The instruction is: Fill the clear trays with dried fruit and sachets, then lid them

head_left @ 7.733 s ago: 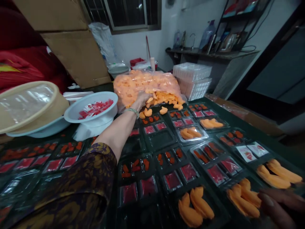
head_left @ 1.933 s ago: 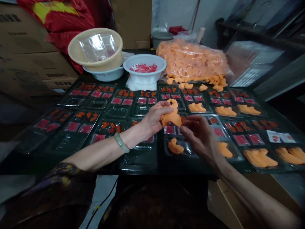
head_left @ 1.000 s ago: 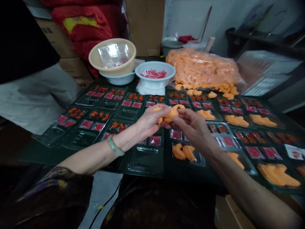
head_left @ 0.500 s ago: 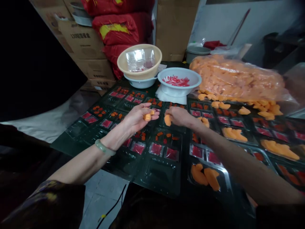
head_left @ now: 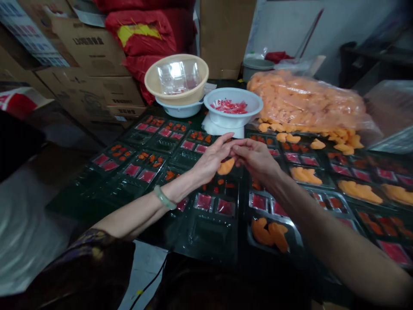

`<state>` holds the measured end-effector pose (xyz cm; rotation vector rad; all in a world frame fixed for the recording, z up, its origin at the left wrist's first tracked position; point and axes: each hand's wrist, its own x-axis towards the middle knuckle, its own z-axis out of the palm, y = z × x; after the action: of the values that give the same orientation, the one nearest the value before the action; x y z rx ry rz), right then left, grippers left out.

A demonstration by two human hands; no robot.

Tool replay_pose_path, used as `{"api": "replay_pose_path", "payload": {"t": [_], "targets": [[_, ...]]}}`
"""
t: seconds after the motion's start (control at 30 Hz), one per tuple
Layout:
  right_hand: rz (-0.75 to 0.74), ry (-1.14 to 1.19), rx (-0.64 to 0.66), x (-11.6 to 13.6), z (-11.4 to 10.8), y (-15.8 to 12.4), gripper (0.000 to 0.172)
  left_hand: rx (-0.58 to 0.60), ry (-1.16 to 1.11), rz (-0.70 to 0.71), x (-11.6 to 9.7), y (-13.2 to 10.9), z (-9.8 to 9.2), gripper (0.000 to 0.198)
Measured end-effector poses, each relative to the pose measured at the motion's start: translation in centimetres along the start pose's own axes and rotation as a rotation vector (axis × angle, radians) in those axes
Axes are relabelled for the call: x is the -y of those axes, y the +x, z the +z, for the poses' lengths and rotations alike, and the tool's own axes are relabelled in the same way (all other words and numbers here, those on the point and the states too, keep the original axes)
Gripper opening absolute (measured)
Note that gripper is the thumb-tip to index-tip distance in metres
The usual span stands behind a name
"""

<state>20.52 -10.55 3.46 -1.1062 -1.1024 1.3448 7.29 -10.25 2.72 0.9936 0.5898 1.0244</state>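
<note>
My left hand point(head_left: 213, 160), with a pale green bangle point(head_left: 164, 198) on its wrist, is half cupped over the clear trays, its thumb stretched out. The fingers of my right hand point(head_left: 254, 156) are pinched together against the left hand's fingers. What lies between them is hidden. Just below the hands shows an orange lumpy piece point(head_left: 226, 166). It seems to lie in a tray compartment, though I cannot tell whether a finger touches it. Nearest me, a clear tray point(head_left: 211, 234) has red packets point(head_left: 204, 201) and small orange-red bits; its large compartment shows no orange piece.
Orange pieces point(head_left: 269, 232) fill a tray at the right. Behind stand a pale blue bowl point(head_left: 238, 100) of red-and-white packets, a cream basin point(head_left: 151, 88) and a clear bag of orange pieces point(head_left: 306, 101). Boxes point(head_left: 93, 47) and red sacks point(head_left: 150, 32) are stacked beyond.
My hands, apart before, have come together. The orange pieces that showed in my left palm are now hidden. One orange piece is seen below the hands. The view has turned a little.
</note>
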Motion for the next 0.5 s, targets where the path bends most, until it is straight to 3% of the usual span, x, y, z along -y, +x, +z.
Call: {"api": "replay_pose_path", "payload": {"t": [0.07,0.17,0.27,0.37,0.43,0.5], "targets": [[0.066,0.065,-0.052,-0.4,-0.4,0.5,0.010,-0.007,-0.023,-0.025,0.8,1.2,0.9,0.032],[0.122,0.025,-0.121,-1.1,-1.0,1.2,0.004,-0.159,0.008,-0.075,1.6,2.8,1.5,0.021],[-0.031,-0.262,-0.129,-1.1,-2.3,0.3,0.007,-0.261,0.302,0.020,1.3,2.7,0.9,0.016],[-0.312,-0.647,0.176,-0.7,-4.0,-2.6,0.020,-0.122,0.667,0.174,0.4,0.9,-0.4,0.012],[-0.457,-0.902,0.423,-0.6,-4.5,-4.8,0.027,0.041,0.836,0.200,-0.1,-0.7,-1.4,0.012],[-0.533,-1.158,0.562,-1.0,-4.2,-6.5,0.031,0.126,0.924,0.185,-0.1,-1.9,-2.2,0.013]]}}
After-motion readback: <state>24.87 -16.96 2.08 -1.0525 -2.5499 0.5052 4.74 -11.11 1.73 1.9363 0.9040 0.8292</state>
